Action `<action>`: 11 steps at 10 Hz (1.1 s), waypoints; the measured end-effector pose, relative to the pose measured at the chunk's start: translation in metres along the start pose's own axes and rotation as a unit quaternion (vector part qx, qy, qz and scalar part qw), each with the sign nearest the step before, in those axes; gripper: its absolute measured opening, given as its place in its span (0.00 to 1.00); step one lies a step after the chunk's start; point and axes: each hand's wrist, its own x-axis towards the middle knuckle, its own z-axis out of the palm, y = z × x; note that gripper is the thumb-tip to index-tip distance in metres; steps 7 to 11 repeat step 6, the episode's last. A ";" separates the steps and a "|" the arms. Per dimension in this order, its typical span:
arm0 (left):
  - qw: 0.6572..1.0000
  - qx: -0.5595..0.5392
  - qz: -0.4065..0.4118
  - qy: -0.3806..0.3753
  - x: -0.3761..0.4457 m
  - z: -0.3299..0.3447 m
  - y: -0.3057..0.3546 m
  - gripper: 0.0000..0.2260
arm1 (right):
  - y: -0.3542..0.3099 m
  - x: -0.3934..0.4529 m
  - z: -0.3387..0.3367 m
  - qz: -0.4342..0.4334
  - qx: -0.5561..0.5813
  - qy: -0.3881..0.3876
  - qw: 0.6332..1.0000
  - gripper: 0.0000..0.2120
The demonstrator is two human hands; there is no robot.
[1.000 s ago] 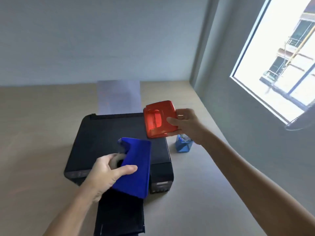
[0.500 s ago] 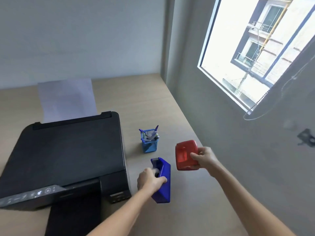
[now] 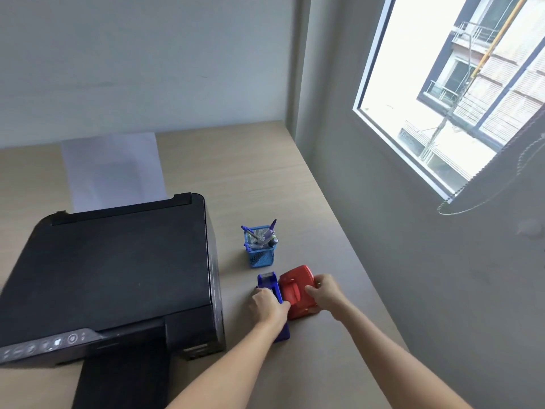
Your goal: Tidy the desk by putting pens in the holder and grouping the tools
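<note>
A blue tape dispenser (image 3: 269,283) rests on the wooden desk (image 3: 253,172), and my left hand (image 3: 268,305) grips it from above. Pressed against its right side is a red hole punch (image 3: 296,290), which my right hand (image 3: 326,293) holds at its right edge. Both tools sit on the desk just in front of a blue mesh pen holder (image 3: 261,250) with several pens standing in it. My left hand hides most of the dispenser's body.
A large black printer (image 3: 118,270) fills the desk's left side, with white paper (image 3: 112,169) in its rear feed and its output tray out at the front. The grey wall (image 3: 413,261) and a window close off the right.
Both hands carried the tools from above the printer down to the desk by the pen holder. The red hole punch and blue dispenser now stand side by side, touching.
</note>
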 end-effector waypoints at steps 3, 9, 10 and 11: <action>0.999 0.012 0.035 -0.028 0.002 -0.001 -0.003 0.35 | -0.005 -0.012 0.001 -0.032 -0.066 0.008 0.997 0.15; 0.955 -0.056 0.235 -0.170 -0.086 -0.060 -0.095 0.29 | -0.044 -0.123 -0.048 -0.201 0.004 0.055 0.978 0.17; 0.955 -0.056 0.235 -0.170 -0.086 -0.060 -0.095 0.29 | -0.044 -0.123 -0.048 -0.201 0.004 0.055 0.978 0.17; 0.955 -0.056 0.235 -0.170 -0.086 -0.060 -0.095 0.29 | -0.044 -0.123 -0.048 -0.201 0.004 0.055 0.978 0.17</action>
